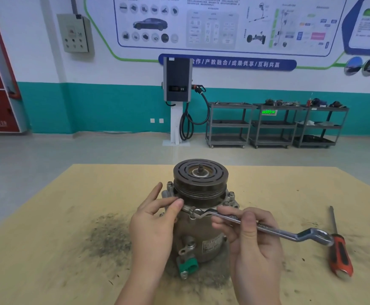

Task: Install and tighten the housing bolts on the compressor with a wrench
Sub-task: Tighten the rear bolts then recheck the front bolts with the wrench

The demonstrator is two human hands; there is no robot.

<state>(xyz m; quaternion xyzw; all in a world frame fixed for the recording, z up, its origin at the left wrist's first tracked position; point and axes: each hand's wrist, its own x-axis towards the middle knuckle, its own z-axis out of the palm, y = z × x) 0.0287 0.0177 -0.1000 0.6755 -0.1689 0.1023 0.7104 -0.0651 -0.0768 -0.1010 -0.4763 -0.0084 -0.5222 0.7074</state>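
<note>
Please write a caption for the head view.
Right hand seats ring spanner on compressor housing bolt; left hand steadies.

On the blue wall banner [228, 62], at twelve o'clock, "合作/产教融合/成果共享/互利共赢" is read. A green exit sign [268, 111] is seen at one o'clock. The compressor [199, 230] label is blurred.

Left of the left hand's fingers [168, 203] the bench [47, 249] lies open, marked only by dark grit. Ahead of them the compressor [198, 216] with its pulley [200, 179] blocks passage. Right of the right hand's fingers [225, 211], the wrench [267, 230] shaft stretches out toward the screwdriver [339, 249].
</note>
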